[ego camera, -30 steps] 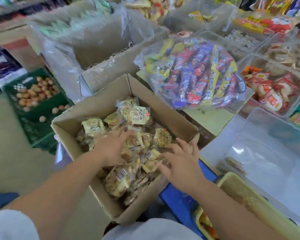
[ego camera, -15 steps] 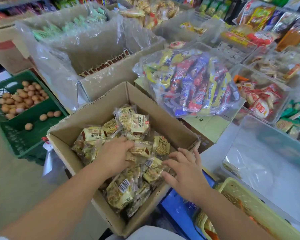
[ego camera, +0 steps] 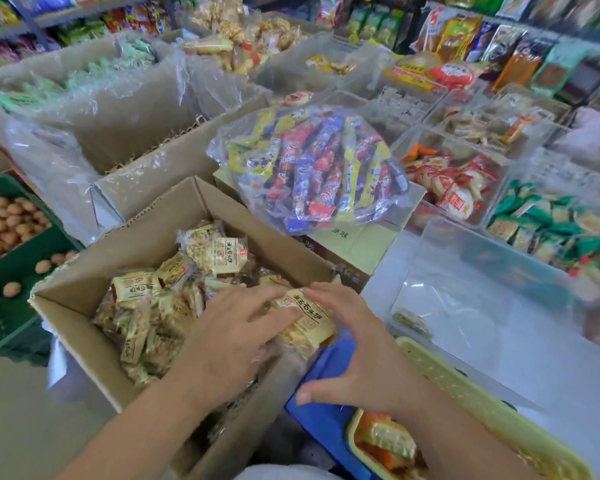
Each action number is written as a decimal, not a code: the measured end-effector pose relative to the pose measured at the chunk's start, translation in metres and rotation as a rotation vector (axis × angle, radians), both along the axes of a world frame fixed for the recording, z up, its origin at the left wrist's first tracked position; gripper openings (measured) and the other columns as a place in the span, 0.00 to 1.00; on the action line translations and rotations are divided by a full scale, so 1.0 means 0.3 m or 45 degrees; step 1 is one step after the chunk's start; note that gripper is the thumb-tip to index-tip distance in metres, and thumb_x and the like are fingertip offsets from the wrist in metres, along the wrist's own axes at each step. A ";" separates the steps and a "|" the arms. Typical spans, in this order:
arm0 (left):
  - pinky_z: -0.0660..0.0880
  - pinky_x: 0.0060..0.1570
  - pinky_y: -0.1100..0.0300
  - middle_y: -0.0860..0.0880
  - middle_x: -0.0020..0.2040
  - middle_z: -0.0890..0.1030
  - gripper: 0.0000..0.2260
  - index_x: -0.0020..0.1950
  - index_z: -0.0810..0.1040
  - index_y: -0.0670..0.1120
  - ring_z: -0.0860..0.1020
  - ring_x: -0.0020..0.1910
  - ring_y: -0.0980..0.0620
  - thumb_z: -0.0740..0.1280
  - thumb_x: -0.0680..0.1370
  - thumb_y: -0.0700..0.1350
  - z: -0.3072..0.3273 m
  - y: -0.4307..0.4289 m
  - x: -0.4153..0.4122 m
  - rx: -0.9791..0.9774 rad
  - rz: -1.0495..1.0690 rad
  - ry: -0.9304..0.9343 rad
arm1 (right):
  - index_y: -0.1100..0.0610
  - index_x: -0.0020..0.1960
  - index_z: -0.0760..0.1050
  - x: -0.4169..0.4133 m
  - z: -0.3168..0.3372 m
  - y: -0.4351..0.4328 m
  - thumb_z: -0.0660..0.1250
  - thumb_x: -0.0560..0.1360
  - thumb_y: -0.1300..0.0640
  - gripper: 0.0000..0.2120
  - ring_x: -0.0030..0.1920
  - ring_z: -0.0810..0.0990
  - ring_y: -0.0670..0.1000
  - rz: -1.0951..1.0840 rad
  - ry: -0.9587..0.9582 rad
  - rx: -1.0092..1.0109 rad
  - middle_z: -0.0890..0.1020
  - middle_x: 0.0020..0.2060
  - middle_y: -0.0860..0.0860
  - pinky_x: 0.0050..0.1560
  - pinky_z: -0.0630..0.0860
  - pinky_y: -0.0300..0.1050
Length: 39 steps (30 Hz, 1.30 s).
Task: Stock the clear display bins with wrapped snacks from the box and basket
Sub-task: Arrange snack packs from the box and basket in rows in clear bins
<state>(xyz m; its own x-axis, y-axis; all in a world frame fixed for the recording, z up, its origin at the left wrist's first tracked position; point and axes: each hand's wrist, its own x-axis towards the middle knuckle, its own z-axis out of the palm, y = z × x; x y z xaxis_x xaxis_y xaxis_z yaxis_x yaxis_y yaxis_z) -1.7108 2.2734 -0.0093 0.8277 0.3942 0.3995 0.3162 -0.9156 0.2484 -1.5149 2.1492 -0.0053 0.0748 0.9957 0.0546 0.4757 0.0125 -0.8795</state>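
Observation:
An open cardboard box (ego camera: 146, 244) in front of me holds several yellow wrapped snacks (ego camera: 222, 251). My left hand (ego camera: 236, 337) lies palm down over packets at the box's near right corner, fingers stretched. My right hand (ego camera: 357, 344) presses its straight fingers against the other side of a yellow snack bundle (ego camera: 305, 323), thumb spread wide. The bundle sits between both hands. To the right stands a clear display bin (ego camera: 482, 258), with one small packet (ego camera: 409, 320) at its near left corner. A yellow basket (ego camera: 465, 389) with wrapped snacks (ego camera: 388, 438) is at lower right.
A clear bag of colourful bars (ego camera: 312, 168) lies on a carton behind the box. A green crate (ego camera: 11, 306) of brown round items stands left. Bins of red packets (ego camera: 454, 188) and green packets (ego camera: 548, 223) sit behind the clear bin. A blue surface (ego camera: 326, 410) lies under my right hand.
Both hands slid toward the box's near right corner and came together on a bundle of yellow packets. My head tipped up, showing more shelves.

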 end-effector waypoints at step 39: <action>0.70 0.68 0.32 0.37 0.62 0.83 0.19 0.65 0.81 0.41 0.78 0.66 0.33 0.62 0.76 0.34 -0.098 -0.165 0.456 -2.558 0.630 -0.876 | 0.53 0.63 0.78 0.706 -0.535 -0.039 0.58 0.84 0.53 0.13 0.53 0.78 0.57 -0.414 -0.375 -0.915 0.78 0.56 0.56 0.55 0.76 0.50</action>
